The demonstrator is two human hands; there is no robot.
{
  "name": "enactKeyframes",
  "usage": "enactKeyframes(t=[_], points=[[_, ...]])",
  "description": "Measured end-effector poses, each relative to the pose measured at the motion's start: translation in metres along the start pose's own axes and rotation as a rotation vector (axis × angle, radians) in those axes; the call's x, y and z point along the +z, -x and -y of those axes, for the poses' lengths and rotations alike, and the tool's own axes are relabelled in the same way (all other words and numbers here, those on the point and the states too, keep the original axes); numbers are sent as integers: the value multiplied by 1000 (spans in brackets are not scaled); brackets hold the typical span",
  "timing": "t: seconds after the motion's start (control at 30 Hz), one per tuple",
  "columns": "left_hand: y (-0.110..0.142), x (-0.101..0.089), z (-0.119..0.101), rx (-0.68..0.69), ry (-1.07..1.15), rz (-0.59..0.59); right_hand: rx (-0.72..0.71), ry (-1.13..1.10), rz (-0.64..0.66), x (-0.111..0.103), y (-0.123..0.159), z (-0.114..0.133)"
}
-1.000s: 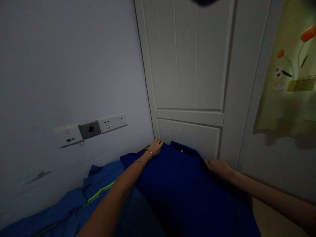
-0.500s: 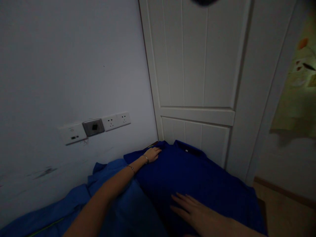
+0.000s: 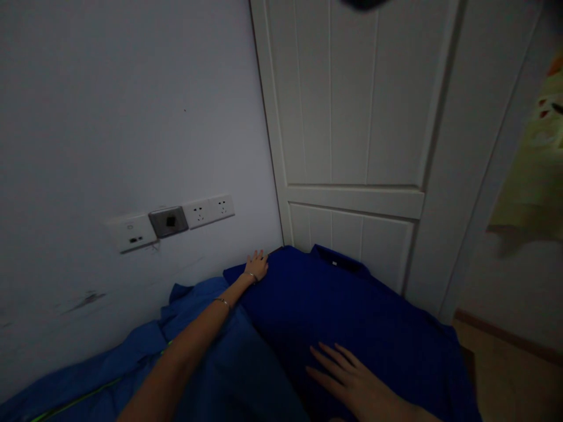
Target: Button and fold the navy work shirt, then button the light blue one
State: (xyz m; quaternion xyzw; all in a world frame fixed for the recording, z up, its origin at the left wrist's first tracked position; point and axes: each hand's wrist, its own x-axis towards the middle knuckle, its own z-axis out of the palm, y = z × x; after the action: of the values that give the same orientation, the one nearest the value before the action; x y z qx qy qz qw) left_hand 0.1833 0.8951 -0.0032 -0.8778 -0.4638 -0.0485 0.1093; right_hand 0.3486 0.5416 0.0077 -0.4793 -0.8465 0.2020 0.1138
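Note:
A dark blue shirt lies spread out, its collar with a small white label toward the door. My left hand rests flat on the shirt's far left part near the wall, fingers spread. My right hand is over the lower middle of the shirt with its fingers stretched apart; whether it presses on the cloth I cannot tell. Under my left forearm is a lighter blue garment with yellow-green piping, overlapping the shirt's left side.
A white wall with a row of sockets runs along the left. Behind the shirt stands a white panelled door. At the right are a yellowish patterned cloth and a light floor.
My left hand has slid left across the shirt toward its edge by the wall, and its fingers have spread. The right hand has barely shifted. The view has tilted slightly.

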Motion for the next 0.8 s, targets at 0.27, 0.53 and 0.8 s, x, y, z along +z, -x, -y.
enactKeyframes(t=[0.27,0.53,0.8], points=[[87,4,21,-256,113,187,28,-14,-14,5,1,4],[84,19,44,-226,195,301,-11,31,-43,17,3,-2],[133,-2,81,-106,225,126,114,303,-99,2,-41,20]])
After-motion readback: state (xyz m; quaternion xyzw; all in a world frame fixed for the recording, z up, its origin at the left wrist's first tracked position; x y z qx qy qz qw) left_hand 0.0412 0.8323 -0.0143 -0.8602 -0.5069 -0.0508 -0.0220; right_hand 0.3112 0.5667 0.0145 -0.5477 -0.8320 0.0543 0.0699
